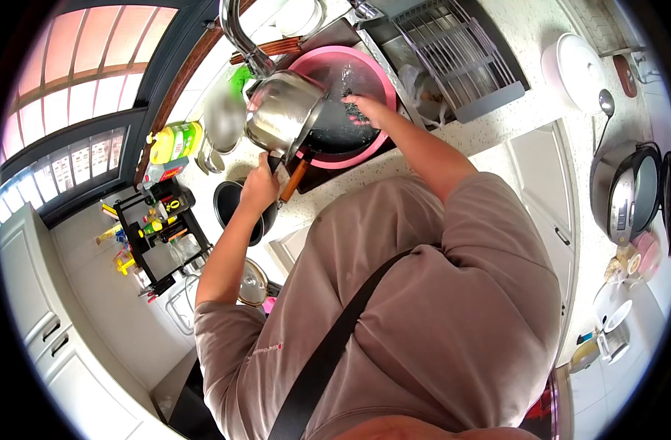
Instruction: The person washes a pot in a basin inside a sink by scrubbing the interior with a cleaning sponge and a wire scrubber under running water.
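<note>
My left hand (260,185) is closed around the dark handle of a shiny metal pot (280,114). The pot is tipped on its side beneath the faucet (243,37), its mouth facing the pink basin (386,73). Over that basin my right hand (367,111) is closed on a dark, wiry scrubber (354,111). A dark pan (335,136) lies in the basin, partly covered by the pot, and a wooden handle (296,180) sticks out over the near rim.
Right of the basin, a second sink holds a metal drying rack (453,51) and a plastic bag (422,88). A black pot (229,205) and a yellow bottle (175,143) stand on the left. A rice cooker (621,194) sits far right.
</note>
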A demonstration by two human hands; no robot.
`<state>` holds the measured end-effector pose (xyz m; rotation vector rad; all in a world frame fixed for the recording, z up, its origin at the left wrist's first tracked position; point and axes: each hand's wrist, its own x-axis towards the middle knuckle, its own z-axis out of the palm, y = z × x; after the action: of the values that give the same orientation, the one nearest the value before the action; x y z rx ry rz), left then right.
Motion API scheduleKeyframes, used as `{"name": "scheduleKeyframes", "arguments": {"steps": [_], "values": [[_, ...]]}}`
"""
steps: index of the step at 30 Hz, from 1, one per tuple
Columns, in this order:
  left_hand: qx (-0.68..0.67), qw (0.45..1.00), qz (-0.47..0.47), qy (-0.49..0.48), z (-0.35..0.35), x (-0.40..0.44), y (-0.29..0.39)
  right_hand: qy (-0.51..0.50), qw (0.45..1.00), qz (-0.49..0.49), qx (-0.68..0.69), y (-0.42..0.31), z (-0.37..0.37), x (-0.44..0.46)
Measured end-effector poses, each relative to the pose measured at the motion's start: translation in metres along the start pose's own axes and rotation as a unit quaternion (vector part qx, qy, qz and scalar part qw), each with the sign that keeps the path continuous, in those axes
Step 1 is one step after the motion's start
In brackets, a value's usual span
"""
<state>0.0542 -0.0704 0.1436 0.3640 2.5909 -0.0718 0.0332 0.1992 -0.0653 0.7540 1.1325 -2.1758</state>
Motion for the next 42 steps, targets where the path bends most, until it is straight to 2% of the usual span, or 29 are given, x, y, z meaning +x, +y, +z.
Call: {"name": "scheduleKeyframes", "arguments": {"steps": [12,17,21,23,24,25,27,32,34,39,41,42], "values": [[-0.076,0.993,-0.073,0.047,0.026,-0.028,-0.013,-0.003,1.0,-0.018,-0.025,-0.025,-0.007,-0.017],[-0.132,0.985,-0.035,0.105,0.036,-0.033,-0.021,-0.013,0.999,-0.023,-0.02,-0.02,-0.005,-0.023],[-0.216,0.971,-0.017,0.101,0.041,-0.041,-0.023,-0.011,1.0,-0.007,-0.001,-0.019,-0.008,-0.023],[-0.446,0.892,0.018,0.075,0.053,-0.039,-0.027,-0.013,1.0,-0.01,0.009,-0.021,-0.011,-0.021],[-0.509,0.859,-0.057,0.014,0.039,-0.046,-0.015,-0.013,1.0,-0.013,0.019,-0.021,-0.013,-0.021],[-0.51,0.858,-0.058,0.015,0.04,-0.049,-0.012,-0.014,1.0,-0.012,0.018,-0.022,-0.015,-0.023],[-0.635,0.771,-0.04,-0.005,0.042,-0.051,-0.006,-0.01,0.998,-0.035,0.051,-0.03,-0.021,-0.028],[-0.681,0.731,-0.031,-0.034,0.047,-0.059,0.003,-0.016,0.996,-0.058,0.06,-0.036,-0.041,-0.029],[-0.72,0.691,-0.021,-0.061,0.053,-0.059,0.004,-0.019,0.996,-0.058,0.059,-0.04,-0.044,-0.037],[-0.765,0.639,-0.033,-0.073,0.061,-0.059,0.01,-0.006,0.997,-0.08,0.016,-0.049,-0.041,-0.045],[-0.778,0.622,-0.046,-0.071,0.063,-0.058,0.012,0.126,0.962,-0.212,-0.116,-0.057,-0.024,-0.056],[-0.781,0.618,-0.044,-0.079,0.064,-0.057,0.012,0.124,0.962,-0.211,-0.122,-0.063,-0.023,-0.056]]}}
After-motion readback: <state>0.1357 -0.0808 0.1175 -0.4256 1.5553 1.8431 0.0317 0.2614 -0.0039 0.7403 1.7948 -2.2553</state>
